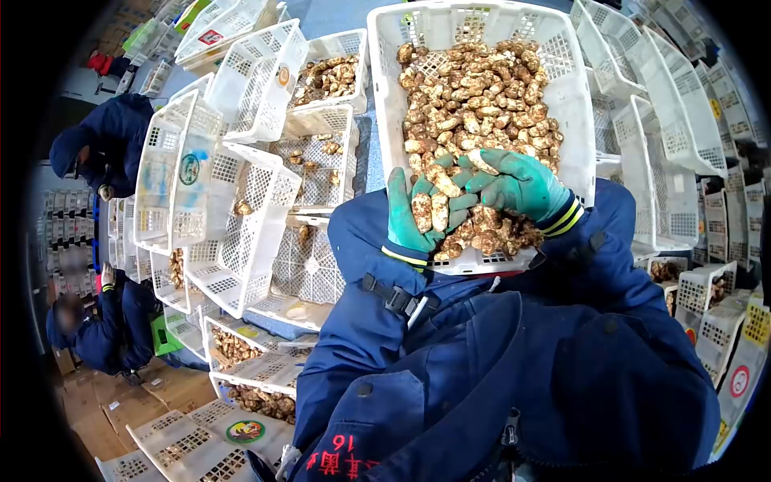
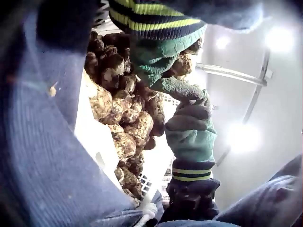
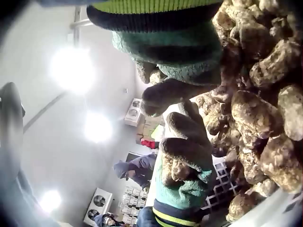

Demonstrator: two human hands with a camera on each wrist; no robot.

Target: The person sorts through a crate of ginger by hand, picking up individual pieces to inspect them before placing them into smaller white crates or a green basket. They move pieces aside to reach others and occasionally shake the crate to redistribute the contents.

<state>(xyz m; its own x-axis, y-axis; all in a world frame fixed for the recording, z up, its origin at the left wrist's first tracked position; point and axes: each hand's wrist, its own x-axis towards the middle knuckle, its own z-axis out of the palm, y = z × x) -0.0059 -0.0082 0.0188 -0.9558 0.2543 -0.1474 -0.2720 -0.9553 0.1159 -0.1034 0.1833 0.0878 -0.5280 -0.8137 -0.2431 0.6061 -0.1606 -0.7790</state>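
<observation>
Both hands wear green-coated gloves over a white crate (image 1: 385, 104) heaped with knobbly brown-and-cream mushrooms (image 1: 490, 96). My left hand (image 1: 404, 218) holds several mushrooms (image 1: 440, 210) across its palm and fingers. Just to the right, my right hand (image 1: 522, 189) holds a pale mushroom (image 1: 482, 163) between thumb and fingers, its fingertips close to the left hand's. In the right wrist view, the left glove (image 3: 187, 189) curls round a mushroom (image 3: 174, 170). More mushrooms (image 1: 491, 231) lie below the hands, at the crate's near end.
White perforated crates stand on both sides, some stacked and tilted. A crate at the left (image 1: 361, 72) holds more mushrooms; another (image 1: 349, 165) has a few. Two people in dark blue, one upper (image 1: 120, 136) and one lower (image 1: 104, 321), are at the far left. Flattened cardboard (image 1: 169, 386) covers the floor there.
</observation>
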